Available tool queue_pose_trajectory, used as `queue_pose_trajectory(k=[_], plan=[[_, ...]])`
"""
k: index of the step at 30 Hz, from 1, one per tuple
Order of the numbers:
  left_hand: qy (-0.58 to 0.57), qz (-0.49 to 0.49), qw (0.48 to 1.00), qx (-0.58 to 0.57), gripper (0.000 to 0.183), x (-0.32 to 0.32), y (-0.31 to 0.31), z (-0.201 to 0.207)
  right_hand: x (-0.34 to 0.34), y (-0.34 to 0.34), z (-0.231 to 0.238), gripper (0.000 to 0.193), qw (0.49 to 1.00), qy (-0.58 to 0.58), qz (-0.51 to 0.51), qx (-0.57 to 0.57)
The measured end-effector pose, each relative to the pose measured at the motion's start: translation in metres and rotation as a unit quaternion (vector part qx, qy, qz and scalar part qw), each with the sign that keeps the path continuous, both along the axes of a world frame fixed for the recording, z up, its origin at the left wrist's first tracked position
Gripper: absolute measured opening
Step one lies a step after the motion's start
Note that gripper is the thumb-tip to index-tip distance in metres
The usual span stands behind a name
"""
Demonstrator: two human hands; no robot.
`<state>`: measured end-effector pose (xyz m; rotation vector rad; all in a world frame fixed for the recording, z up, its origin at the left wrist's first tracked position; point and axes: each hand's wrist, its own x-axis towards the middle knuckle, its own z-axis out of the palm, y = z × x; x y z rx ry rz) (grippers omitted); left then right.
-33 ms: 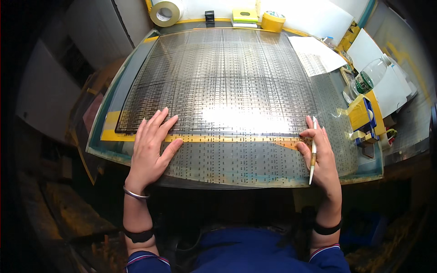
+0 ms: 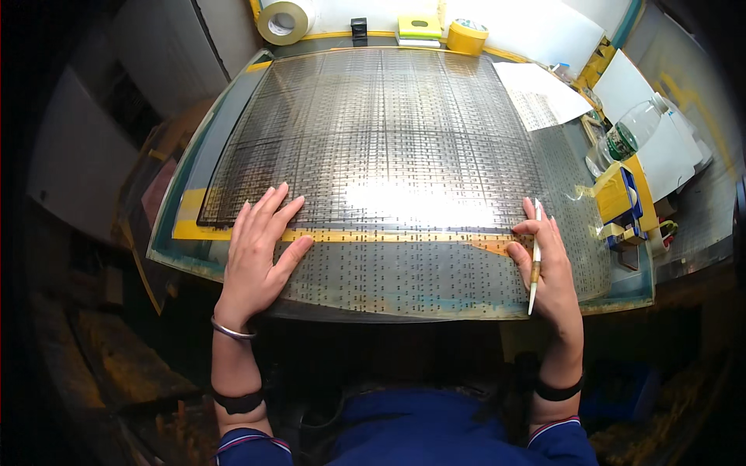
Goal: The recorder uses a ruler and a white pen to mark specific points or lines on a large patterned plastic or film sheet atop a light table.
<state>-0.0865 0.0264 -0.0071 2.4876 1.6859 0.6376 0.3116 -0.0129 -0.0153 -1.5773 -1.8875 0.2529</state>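
Observation:
A clear film sheet [image 2: 404,272] printed with rows of small black marks lies over a dark gridded panel [image 2: 326,155], which has a bright glare on it. Yellow tape [image 2: 365,235] runs along the panel's near edge. My left hand [image 2: 260,248] rests flat near the panel's near left corner, fingers spread. At the near right corner, my right hand [image 2: 552,264] touches the film with its fingertips. A slim white pen-like tool [image 2: 535,268] with a brown middle band is held between its fingers, pointed end toward me.
Along the back stand a tape roll [image 2: 283,23], a black clip-like block [image 2: 358,31], a green-and-white box [image 2: 418,29] and a yellow roll [image 2: 467,36]. To the right are a printed paper [image 2: 542,93], a plastic bottle [image 2: 628,136] and a blue-and-yellow tape dispenser [image 2: 619,194].

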Motion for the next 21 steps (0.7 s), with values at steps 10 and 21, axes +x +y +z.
queue_pose_trajectory(k=[10,21], plan=[[-0.439,0.061,0.896,-0.034,0.046,-0.017,0.0,-0.01,-0.002,-0.001,-0.001,0.023,1.0,0.0,-0.003,0.003],[-0.572,0.027,0.776,-0.263,0.049,-0.023,-0.034,0.025,-0.001,-0.002,-0.001,0.022,1.0,-0.003,-0.002,0.002]])
